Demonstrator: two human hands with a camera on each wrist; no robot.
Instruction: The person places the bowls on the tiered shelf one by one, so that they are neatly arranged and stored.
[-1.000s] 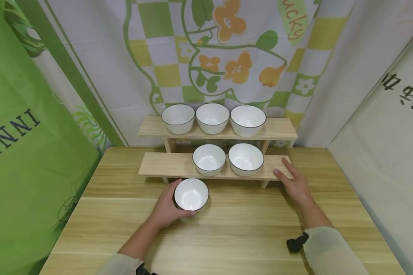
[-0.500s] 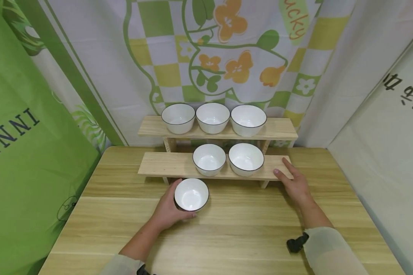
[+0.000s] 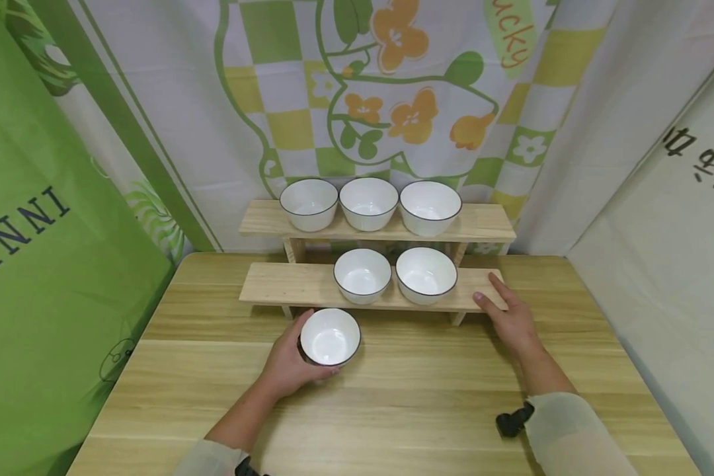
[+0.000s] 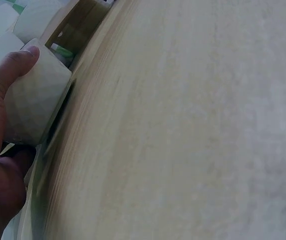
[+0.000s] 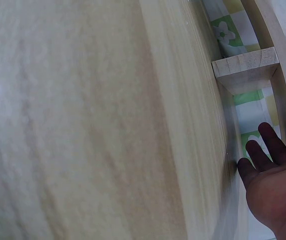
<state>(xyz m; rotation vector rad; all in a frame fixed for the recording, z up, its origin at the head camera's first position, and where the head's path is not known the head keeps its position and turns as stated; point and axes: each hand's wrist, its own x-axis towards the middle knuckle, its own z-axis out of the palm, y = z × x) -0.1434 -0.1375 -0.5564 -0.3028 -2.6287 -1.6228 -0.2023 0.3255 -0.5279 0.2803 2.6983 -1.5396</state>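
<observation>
My left hand [image 3: 289,360] grips a white bowl [image 3: 332,337] with a dark rim, thumb at its near side and fingers round its left side. This bowl is in front of the lower shelf [image 3: 285,283] of a two-tier wooden stand; a narrow shadow [image 4: 57,115] lies beside it in the left wrist view. At the shelf's right end my right hand [image 3: 514,324] rests with thumb and index finger spread on the board. The right wrist view shows its other fingers [image 5: 278,145] extended below the board. Two similar bowls, one left [image 3: 363,277] and one right [image 3: 426,276], stand on this shelf.
Three more white bowls, left [image 3: 308,206], middle [image 3: 369,205] and right [image 3: 431,209], line the upper shelf [image 3: 484,221]. The stand is on a wooden table [image 3: 404,403]. A patterned curtain [image 3: 416,119] hangs behind, with a green cloth [image 3: 53,264] at left.
</observation>
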